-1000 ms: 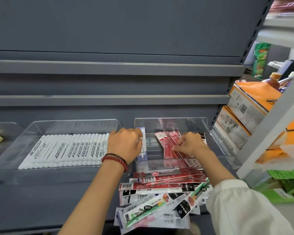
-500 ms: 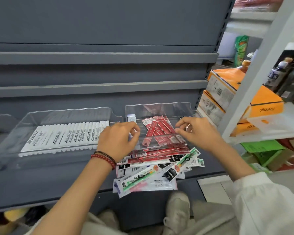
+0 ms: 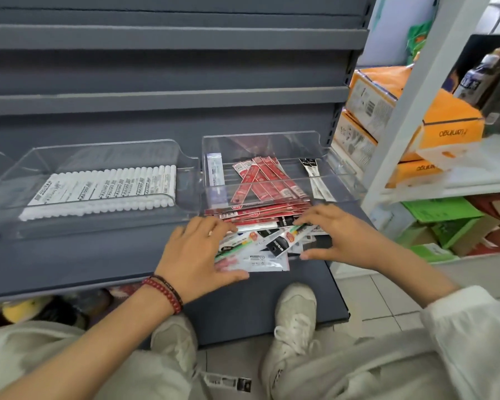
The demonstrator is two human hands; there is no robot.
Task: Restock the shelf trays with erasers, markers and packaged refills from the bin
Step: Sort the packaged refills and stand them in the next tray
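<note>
The left hand (image 3: 198,249) and right hand (image 3: 338,238), fingers spread and nearly straight, bracket the heap of flat plastic refill packets (image 3: 260,243) on the grey shelf (image 3: 98,255), against the near wall of the right clear plastic tray (image 3: 344,190); light, limp and slippery, it is probably best squeezed at its 2 sides.

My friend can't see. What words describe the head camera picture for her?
A left hand and right hand rest on a pile of packaged refills on a grey shelf, before a clear tray of red packets. Another tray on the left holds white markers.
</note>
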